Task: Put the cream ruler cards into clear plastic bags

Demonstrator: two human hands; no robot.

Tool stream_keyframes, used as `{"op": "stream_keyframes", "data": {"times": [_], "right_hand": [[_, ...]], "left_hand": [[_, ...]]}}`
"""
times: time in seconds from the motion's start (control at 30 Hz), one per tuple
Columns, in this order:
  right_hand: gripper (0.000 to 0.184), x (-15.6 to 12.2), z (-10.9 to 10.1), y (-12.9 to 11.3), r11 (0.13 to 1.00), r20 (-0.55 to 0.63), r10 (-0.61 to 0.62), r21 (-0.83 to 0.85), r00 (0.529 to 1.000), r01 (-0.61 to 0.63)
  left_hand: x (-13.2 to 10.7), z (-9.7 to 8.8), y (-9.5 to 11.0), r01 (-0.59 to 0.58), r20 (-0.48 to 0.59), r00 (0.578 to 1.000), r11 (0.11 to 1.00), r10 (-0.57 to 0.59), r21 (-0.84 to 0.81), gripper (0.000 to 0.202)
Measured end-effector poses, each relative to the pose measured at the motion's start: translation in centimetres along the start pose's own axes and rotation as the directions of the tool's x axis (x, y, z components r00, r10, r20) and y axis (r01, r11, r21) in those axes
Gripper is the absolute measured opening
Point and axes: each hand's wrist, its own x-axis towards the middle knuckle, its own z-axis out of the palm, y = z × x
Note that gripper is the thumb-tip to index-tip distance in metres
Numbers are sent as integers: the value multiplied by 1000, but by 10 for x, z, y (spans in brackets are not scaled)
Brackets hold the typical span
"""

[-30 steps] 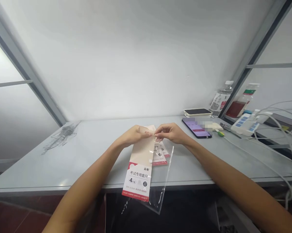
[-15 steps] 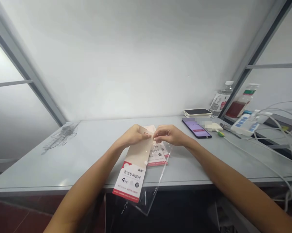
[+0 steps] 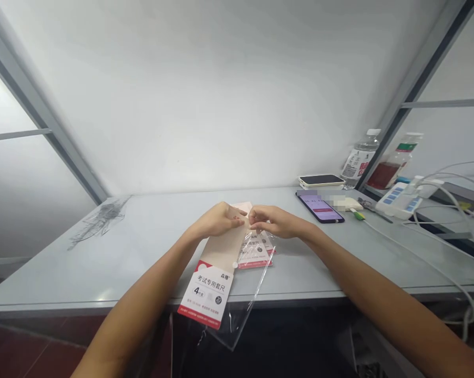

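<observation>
And the printed card (image 3: 206,294) is held at its upper end by the left hand (image 3: 218,220), thumb laid across its face and fingers clamped on it; the card is slanted toward the near left, its red-and-white end carried out past the front edge of the desk (image 3: 154,220); now to the right hand (image 3: 273,221), where thumb and forefinger are brought together, the clear plastic sleeve (image 3: 243,310) pinched close beside the left thumb; the sleeve is hung down alongside and partly behind the card, its lower corner also carried past the desk edge; beneath the hands, more cards (image 3: 255,255) are fanned on the desk, partly covered by the sleeve; over on the right, a lit phone (image 3: 319,208) is laid face up, with a second phone (image 3: 321,180) set behind it; a clear bottle (image 3: 357,165) is stood near the wall, and the white power strip (image 3: 397,200) is crossed by cables; at far left, the desktop is marked by a dark scribble (image 3: 103,220).
</observation>
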Motion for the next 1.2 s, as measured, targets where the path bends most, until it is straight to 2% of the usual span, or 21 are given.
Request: {"op": "stream_keyframes", "data": {"times": [0.1, 0.23, 0.4, 0.53, 0.63, 0.7, 0.8, 0.83, 0.87, 0.93, 1.0, 1.03, 1.07, 1.1, 1.17, 1.2], "right_hand": [[6, 0, 0, 0, 999, -3, -21, 43, 1000, 21], [8, 0, 1, -3, 997, -31, -40, 70, 999, 42], [9, 0, 1, -3, 993, -44, -24, 118, 999, 29], [16, 4, 2, 3, 957, -85, 11, 290, 996, 15], [33, 7, 1, 5, 904, -181, 72, 428, 981, 13], [46, 9, 0, 5, 882, -269, 141, 472, 953, 3], [55, 9, -1, 5, 847, -432, 290, 532, 854, -19], [55, 10, 0, 5, 818, -435, 339, 575, 835, -32], [54, 10, 3, 5, 780, -399, 375, 623, 837, -53], [47, 12, 10, 5, 708, -250, 383, 698, 889, -109], [33, 14, 19, 3, 715, -190, 335, 690, 923, -117], [29, 15, 22, 2, 729, -189, 311, 676, 931, -106], [28, 16, 23, 1, 735, -206, 311, 671, 928, -97], [27, 16, 23, 1, 735, -241, 320, 674, 916, -79], [27, 16, 18, 2, 717, -332, 367, 697, 869, -37], [27, 15, 14, 3, 707, -368, 390, 707, 844, -19]], "left_hand": [[1, -3, -1, -17, 101, 995, 997, 24, -69, 23], [1, -5, -4, 54, 177, 984, 986, -26, -157, 22], [1, -1, -5, 3, 147, 989, 988, 20, -154, 34], [3, 6, -6, -21, 100, 994, 990, 35, -138, 30], [5, 10, -6, -39, -10, 999, 988, 38, -147, 28], [6, 11, -6, -83, -143, 988, 986, 62, -147, 42], [9, 9, -6, -136, -362, 930, 974, 63, -181, 57], [10, 9, -7, -150, -426, 903, 964, 45, -217, 59], [11, 8, -8, -166, -485, 874, 951, 21, -260, 61], [13, 7, -9, -211, -585, 810, 915, -32, -343, 65], [15, 7, -10, -256, -642, 763, 875, -79, -412, 71], [16, 7, -11, -273, -642, 761, 852, -94, -448, 70], [16, 8, -11, -278, -613, 784, 827, -99, -489, 66], [17, 8, -11, -261, -553, 828, 805, -98, -533, 59], [17, 10, -11, -157, -353, 932, 783, -84, -602, 43], [17, 11, -11, -95, -245, 967, 785, -74, -612, 38]]}}
